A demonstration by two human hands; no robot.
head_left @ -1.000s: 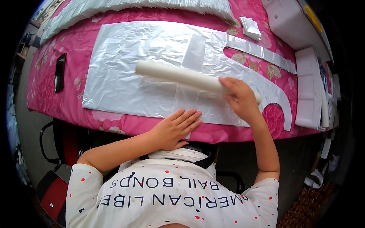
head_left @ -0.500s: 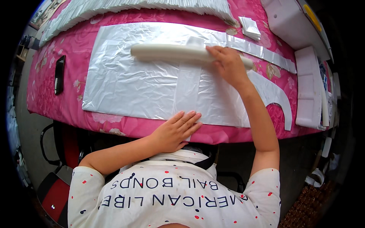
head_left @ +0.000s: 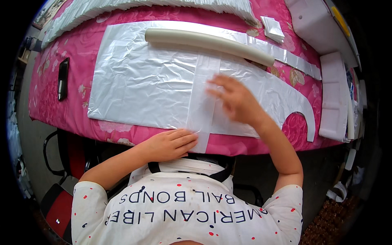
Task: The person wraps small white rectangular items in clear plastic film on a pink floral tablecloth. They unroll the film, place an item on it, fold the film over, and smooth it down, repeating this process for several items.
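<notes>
Nearest us, a red and black chair [head_left: 59, 210] stands below, off the near left corner of the silvery sheet [head_left: 139, 85]. Our left hand [head_left: 171, 143] lies flat just beyond the sheet's near edge, its fingers straight and together, the tips at the side of a clear strip [head_left: 201, 98]. That strip runs across the middle of the sheet and past its near edge. The sheet itself lies spread on the pink flowered surface [head_left: 237, 145], creased, with a curved cutout toward its right end. Our right hand [head_left: 237, 100], blurred, is over the sheet beside the strip, fingers loosely parted and gripping nothing we can see; we cannot tell whether it touches. A white foam piece [head_left: 332, 96] stands right of the sheet, a dark phone [head_left: 63, 79] left of it. The pale tube [head_left: 204, 42] rests along the sheet's far side. Beyond the sheet we see a small stack of folded packets [head_left: 272, 29] and a long row of white packets [head_left: 102, 10].
</notes>
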